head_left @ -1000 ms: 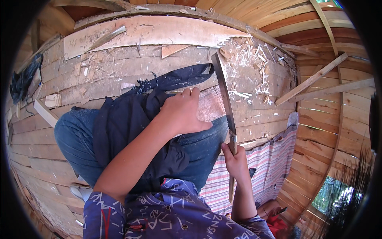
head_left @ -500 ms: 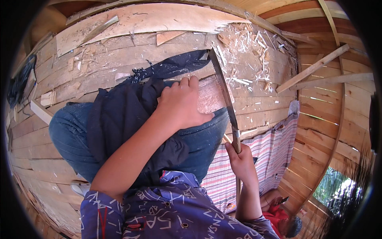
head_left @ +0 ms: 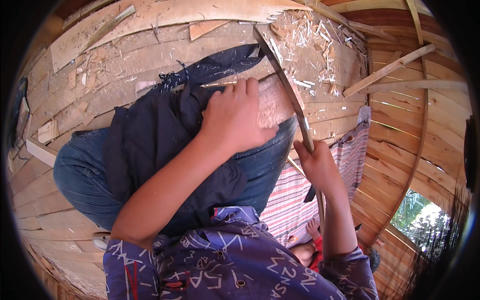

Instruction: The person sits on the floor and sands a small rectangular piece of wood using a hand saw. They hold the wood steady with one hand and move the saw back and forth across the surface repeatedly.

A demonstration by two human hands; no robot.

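In the head view, the left hand (head_left: pixel 232 112) grasps the wood block (head_left: pixel 272 107), pressing it down on the person's right thigh in jeans (head_left: pixel 265 157), beside the dark cloth (head_left: pixel 155 145) over the lap. The right hand (head_left: pixel 316 162) is closed around the saw (head_left: pixel 287 85), whose blade slants across the block's right end. Beyond them, wood chips (head_left: pixel 320 42) litter the plank floor (head_left: pixel 330 112), and a striped mat (head_left: pixel 287 197) lies near the right forearm.
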